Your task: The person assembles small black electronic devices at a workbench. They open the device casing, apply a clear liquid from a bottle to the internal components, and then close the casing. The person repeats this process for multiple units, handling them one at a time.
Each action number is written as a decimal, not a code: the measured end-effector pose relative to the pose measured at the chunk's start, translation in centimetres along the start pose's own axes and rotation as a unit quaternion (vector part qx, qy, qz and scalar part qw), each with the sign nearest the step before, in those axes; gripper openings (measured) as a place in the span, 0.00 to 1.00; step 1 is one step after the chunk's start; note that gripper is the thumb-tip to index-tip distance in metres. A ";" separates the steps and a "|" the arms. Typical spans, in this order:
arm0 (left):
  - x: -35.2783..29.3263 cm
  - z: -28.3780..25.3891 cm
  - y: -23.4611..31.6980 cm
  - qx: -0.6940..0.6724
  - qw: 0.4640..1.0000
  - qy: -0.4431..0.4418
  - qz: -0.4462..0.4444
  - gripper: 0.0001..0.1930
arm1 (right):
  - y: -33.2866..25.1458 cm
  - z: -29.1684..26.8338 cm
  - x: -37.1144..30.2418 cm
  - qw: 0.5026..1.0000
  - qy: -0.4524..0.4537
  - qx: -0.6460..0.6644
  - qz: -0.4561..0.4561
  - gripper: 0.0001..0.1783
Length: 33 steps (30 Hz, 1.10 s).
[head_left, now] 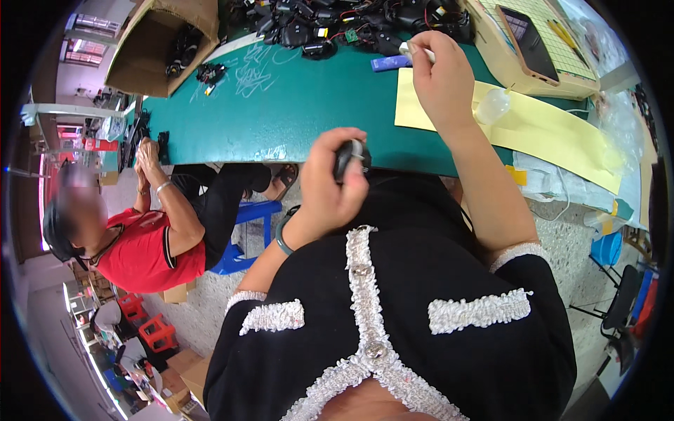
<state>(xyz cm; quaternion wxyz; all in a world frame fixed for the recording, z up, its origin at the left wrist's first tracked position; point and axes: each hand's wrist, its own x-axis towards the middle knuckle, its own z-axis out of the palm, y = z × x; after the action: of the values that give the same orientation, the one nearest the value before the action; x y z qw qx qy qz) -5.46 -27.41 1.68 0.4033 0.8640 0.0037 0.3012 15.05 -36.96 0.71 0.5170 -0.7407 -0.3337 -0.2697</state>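
Observation:
My left hand [324, 184] is closed around a small black rounded device [345, 163], held just in front of the table's near edge. Farther off and to the right, my right hand [445, 83] pinches a small white piece [405, 49]; its kind is not clear. Just below that piece, a blue block [390, 64] lies on the green table [274, 123]. Behind it spreads a heap of black devices [298, 31] with wires. Beneath my right wrist are a yellow sheet [414, 107] and a translucent white bottle [493, 106] with a thin tip.
An open cardboard box [119, 67] stands at the far left, with wire scraps [254, 78] near it. On the right, a phone [528, 43] rests on a cream-coloured machine [488, 35]. A person in red [151, 249] sits at the left, beside a blue stool [242, 242].

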 end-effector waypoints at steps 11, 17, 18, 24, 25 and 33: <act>1.9 -0.9 -0.7 -0.443 0.853 0.050 -0.271 0.15 | -0.6 -0.4 -4.0 0.967 -0.244 -0.064 -0.042 0.35; 2.8 -2.7 -1.8 -0.429 0.856 0.072 -0.280 0.13 | -2.4 -2.9 -4.6 0.969 -0.227 0.058 -0.075 0.28; 3.2 -3.4 -2.0 -0.424 0.858 0.086 -0.275 0.13 | -2.6 -3.5 -4.9 0.965 -0.239 0.088 -0.067 0.28; 5.6 -8.0 -6.0 -0.366 0.874 0.224 -0.229 0.16 | -1.6 -7.9 -7.4 0.954 -0.292 0.067 -0.020 0.24; 5.9 -8.6 -6.5 -0.357 0.873 0.240 -0.228 0.17 | -1.5 -8.4 -7.6 0.954 -0.294 0.064 -0.025 0.24; 7.6 -11.5 -13.4 -0.378 0.849 0.292 -0.225 0.24 | -0.2 -7.2 -7.6 0.948 -0.305 0.060 -0.068 0.26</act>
<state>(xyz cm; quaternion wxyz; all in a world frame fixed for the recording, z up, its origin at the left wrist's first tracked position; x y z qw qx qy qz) -2.07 -8.51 1.90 0.7359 0.4926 0.2012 0.4187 9.69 -45.34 -2.59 0.4143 -0.7306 -0.5408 -0.0451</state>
